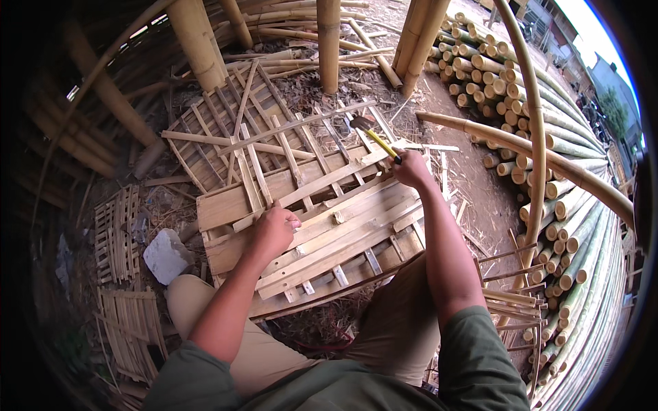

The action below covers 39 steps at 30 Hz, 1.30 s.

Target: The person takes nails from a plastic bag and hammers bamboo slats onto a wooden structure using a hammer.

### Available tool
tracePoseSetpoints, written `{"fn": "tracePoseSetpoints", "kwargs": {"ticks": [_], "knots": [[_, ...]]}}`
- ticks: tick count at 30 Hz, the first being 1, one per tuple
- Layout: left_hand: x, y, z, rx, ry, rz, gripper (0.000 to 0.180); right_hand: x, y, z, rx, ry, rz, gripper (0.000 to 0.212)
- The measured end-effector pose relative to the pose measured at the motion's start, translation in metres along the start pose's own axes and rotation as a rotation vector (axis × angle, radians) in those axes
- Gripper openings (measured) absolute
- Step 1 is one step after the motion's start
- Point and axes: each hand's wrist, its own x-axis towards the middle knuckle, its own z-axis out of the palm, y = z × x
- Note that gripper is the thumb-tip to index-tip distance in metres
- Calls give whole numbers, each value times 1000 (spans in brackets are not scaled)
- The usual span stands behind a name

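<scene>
My right hand [413, 169] is wrapped round the yellow handle of a hammer [378, 142]. The hammer's dark head points up and to the left, above the far slats. Over the wooden boards in front of me, my left hand [275, 227] is closed, its fingers curled by the near end of a thin upright slat [253, 171]. Whatever those fingers pinch is too small or hidden to name. Beneath both hands lies a stack of pale wooden slats and boards [226, 255], with several long strips [343, 250] across short crosspieces.
Slatted wooden panels [118, 233] lie at the left beside a pale stone block [168, 257]. Bamboo posts [329, 48] stand at the back. A bent bamboo pole [528, 144] crosses at the right, before a large pile of cut bamboo [569, 205]. Thin sticks [510, 308] stand near my right elbow.
</scene>
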Motion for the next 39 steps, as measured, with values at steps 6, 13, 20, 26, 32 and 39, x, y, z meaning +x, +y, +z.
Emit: {"fn": "tracePoseSetpoints", "kwargs": {"ticks": [6,13,20,26,32,39], "knots": [[2,-4,7,69,30,47,12,9,10,11,-348,-41,-156,41],[6,-17,8,87,25,99,12,5,13,-8,-77,44,127,24],[8,-14,9,51,-7,123,12,2,21,-9,-59,46,100,35],[5,-14,6,53,47,124,11,1,14,-7,-73,7,97,27],[3,-7,3,60,76,120,10,0,16,-5,-85,22,44,24],[16,-7,-30,-115,406,208,7,-4,7,-17,-10,87,47,27]]}}
